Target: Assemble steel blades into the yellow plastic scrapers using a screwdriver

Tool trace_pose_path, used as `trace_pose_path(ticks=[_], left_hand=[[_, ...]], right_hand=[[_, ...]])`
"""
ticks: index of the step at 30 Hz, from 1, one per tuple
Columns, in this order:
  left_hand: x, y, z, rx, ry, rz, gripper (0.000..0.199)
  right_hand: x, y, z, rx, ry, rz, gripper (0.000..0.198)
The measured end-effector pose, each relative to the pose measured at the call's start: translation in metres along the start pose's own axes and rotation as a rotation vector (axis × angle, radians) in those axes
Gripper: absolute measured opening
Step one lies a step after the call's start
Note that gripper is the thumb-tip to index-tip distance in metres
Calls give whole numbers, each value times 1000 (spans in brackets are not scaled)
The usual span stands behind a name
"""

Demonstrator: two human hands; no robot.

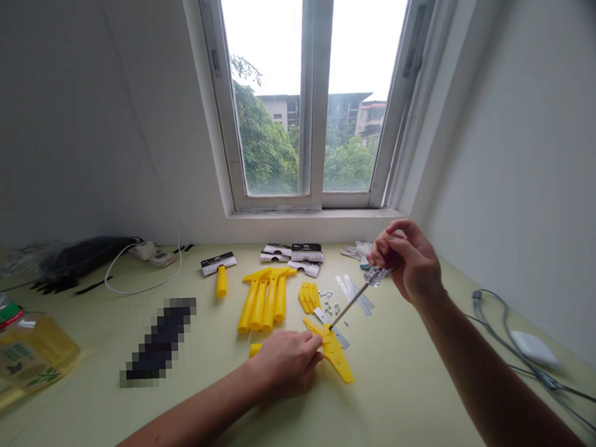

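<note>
My left hand (287, 362) is closed around a yellow plastic scraper (338, 360), whose wide head points to the right and whose handle end shows behind the wrist. My right hand (411, 258), fingers curled, grips the clear handle of a screwdriver (350, 305). The shaft slants down to the left, and its tip meets the middle of the scraper head. A metal blade (340, 337) lies partly behind that head. Just beyond are small yellow plates (309, 297), loose screws and nuts (328, 307), and more thin blades (355, 293).
Several yellow scraper handles (266, 303) lie in a row at mid-table, with another in a black-and-white card (218, 262). More cards (306, 252) and a glove (356, 252) are near the window. An oil bottle (31, 350) stands left; cables (507, 333) and a white case (534, 349) lie right.
</note>
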State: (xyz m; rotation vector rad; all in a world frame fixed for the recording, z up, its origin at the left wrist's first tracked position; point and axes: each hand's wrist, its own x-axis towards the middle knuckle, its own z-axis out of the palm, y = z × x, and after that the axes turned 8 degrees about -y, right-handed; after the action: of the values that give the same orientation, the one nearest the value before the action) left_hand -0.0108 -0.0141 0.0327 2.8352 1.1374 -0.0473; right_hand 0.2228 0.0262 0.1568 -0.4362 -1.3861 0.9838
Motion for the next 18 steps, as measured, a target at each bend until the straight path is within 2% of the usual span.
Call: trace_pose_path(ticks=[11,18], left_hand=[[-2,-1,3,61,30,62,18],[0,-2,3,48,45,51,19]], right_hand=[[1,6,1,0,34,-17,12],[0,10,3,-10,4,-8,15]])
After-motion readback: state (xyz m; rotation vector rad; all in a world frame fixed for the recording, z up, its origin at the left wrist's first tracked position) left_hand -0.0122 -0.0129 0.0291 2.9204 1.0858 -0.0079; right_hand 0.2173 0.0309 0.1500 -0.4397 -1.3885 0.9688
